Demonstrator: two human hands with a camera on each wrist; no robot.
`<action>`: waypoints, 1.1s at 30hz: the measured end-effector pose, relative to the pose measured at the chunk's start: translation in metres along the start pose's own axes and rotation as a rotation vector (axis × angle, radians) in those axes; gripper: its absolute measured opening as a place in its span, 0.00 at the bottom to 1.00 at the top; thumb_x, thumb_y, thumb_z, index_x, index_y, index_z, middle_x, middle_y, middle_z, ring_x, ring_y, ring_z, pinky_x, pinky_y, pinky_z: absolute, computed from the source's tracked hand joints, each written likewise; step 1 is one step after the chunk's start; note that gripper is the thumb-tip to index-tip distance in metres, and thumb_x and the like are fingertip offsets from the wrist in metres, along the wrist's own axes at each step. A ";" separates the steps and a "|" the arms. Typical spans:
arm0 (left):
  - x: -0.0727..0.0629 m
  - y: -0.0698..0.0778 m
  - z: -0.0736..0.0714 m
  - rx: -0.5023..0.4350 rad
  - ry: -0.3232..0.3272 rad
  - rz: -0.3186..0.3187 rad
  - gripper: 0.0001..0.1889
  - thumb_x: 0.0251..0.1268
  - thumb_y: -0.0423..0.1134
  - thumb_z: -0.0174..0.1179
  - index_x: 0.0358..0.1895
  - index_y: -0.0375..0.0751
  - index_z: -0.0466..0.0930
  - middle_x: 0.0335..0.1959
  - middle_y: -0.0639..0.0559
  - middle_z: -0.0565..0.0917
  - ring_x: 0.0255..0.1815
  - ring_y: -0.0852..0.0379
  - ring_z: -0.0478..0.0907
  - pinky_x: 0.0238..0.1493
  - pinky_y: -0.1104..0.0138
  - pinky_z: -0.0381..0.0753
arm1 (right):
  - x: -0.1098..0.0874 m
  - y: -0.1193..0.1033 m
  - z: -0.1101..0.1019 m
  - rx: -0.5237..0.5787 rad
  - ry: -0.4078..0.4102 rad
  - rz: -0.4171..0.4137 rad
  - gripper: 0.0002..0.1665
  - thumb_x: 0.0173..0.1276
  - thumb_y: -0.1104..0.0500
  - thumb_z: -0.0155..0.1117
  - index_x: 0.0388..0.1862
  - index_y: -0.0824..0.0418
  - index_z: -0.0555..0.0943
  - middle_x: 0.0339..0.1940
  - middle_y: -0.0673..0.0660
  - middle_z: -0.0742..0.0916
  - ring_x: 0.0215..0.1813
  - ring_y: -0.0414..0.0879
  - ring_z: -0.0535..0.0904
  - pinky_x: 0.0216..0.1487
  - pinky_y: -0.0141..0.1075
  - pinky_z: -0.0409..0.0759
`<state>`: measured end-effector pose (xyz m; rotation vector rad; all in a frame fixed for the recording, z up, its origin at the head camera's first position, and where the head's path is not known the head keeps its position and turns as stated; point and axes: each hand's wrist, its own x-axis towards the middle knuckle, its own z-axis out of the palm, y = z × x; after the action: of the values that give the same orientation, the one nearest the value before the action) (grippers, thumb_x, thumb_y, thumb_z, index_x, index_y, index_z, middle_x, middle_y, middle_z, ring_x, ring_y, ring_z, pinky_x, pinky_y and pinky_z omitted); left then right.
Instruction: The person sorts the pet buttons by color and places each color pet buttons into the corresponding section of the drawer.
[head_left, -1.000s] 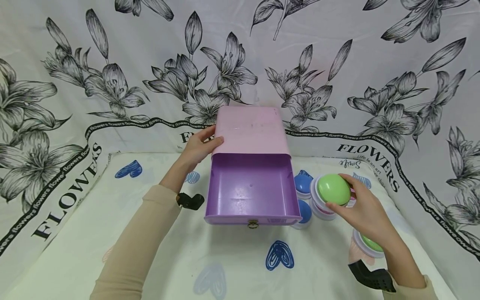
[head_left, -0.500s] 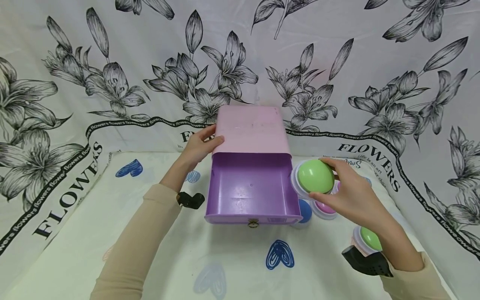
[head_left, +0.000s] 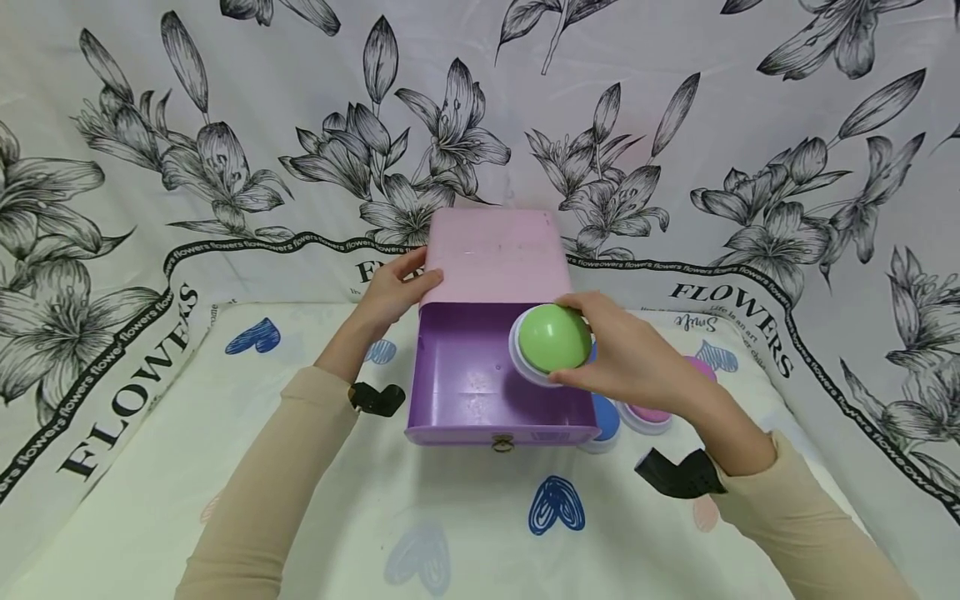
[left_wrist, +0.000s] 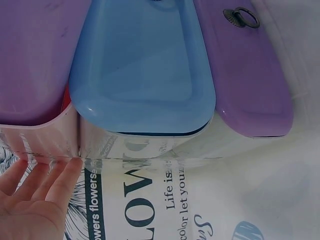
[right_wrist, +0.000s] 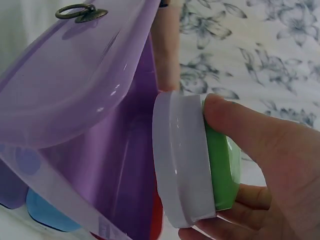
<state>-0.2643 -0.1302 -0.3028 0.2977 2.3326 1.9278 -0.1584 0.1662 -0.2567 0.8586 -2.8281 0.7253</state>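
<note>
A drawer cabinet with a pink top stands in the middle of the head view. Its purple drawer is pulled out, and a small metal ring handle sits on the front. My left hand rests against the cabinet's left side, thumb at the top edge; the left wrist view shows its fingers against the pink casing. Over the drawer's right part, my right hand holds a round tub, green on top with a white rim. Thumb and fingers grip the green part, the white side facing the drawer.
To the drawer's right, partly covered by the right arm, are blue-topped tubs and pink-topped tubs. Below the pulled-out drawer, the left wrist view shows a blue drawer and another purple drawer. A flower-print cloth hangs behind.
My right hand has carried the green-topped tub leftward from above the other tubs to over the purple drawer. My left hand stays on the cabinet's side.
</note>
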 end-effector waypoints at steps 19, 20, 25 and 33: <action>0.000 0.000 0.000 0.008 0.012 -0.013 0.35 0.62 0.43 0.57 0.71 0.42 0.55 0.70 0.46 0.60 0.66 0.48 0.63 0.62 0.55 0.68 | 0.051 -0.023 0.019 -0.070 -0.254 -0.134 0.45 0.46 0.48 0.76 0.60 0.60 0.65 0.53 0.52 0.75 0.48 0.43 0.75 0.49 0.34 0.78; 0.000 0.000 0.000 0.009 0.011 -0.013 0.35 0.63 0.43 0.57 0.71 0.42 0.55 0.70 0.46 0.60 0.66 0.48 0.63 0.62 0.55 0.68 | 0.053 -0.025 0.021 -0.075 -0.272 -0.138 0.45 0.46 0.48 0.76 0.60 0.60 0.65 0.53 0.53 0.75 0.49 0.43 0.75 0.49 0.34 0.78; 0.000 0.000 0.000 0.010 0.009 -0.010 0.35 0.63 0.43 0.57 0.71 0.42 0.55 0.70 0.45 0.60 0.66 0.47 0.64 0.62 0.55 0.68 | 0.065 -0.031 0.027 -0.095 -0.354 -0.165 0.45 0.49 0.47 0.74 0.61 0.61 0.64 0.53 0.54 0.74 0.49 0.43 0.74 0.51 0.34 0.77; 0.012 -0.017 -0.004 -0.007 0.023 0.000 0.36 0.60 0.48 0.60 0.70 0.47 0.57 0.69 0.49 0.62 0.65 0.49 0.65 0.61 0.56 0.69 | 0.084 -0.038 0.034 -0.128 -0.428 -0.202 0.44 0.49 0.48 0.74 0.60 0.64 0.65 0.53 0.56 0.75 0.49 0.44 0.73 0.52 0.34 0.75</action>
<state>-0.2780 -0.1342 -0.3184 0.2771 2.3396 1.9488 -0.2063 0.0803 -0.2524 1.3965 -3.0308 0.3622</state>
